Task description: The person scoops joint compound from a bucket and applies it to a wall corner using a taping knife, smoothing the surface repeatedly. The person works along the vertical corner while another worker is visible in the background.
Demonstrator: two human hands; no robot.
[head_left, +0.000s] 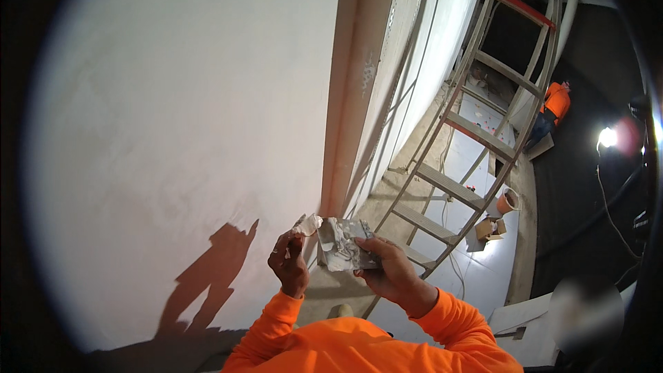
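Note:
In front of my chest, my right hand (395,269) grips a flat grey metal plate (345,257) smeared with white plaster, the thumb lying across its top. My left hand (289,262) is raised just to the left of it, fingers closed round a small tool (308,225) coated in white plaster; its handle is hidden in the fingers. The tool's coated end is close to the plate's left edge; I cannot tell whether they touch. On the left rises a smooth pale wall (193,110), carrying my shadow, and a brownish corner recess (349,97) borders it.
A tall stepladder (481,135) stands to the right. Past it are a bucket (507,200), an open cardboard box (490,228) and pale floor sheets (463,155). A person in orange (554,102) bends down farther off. A bright lamp (608,137) with a hanging cable glows at right.

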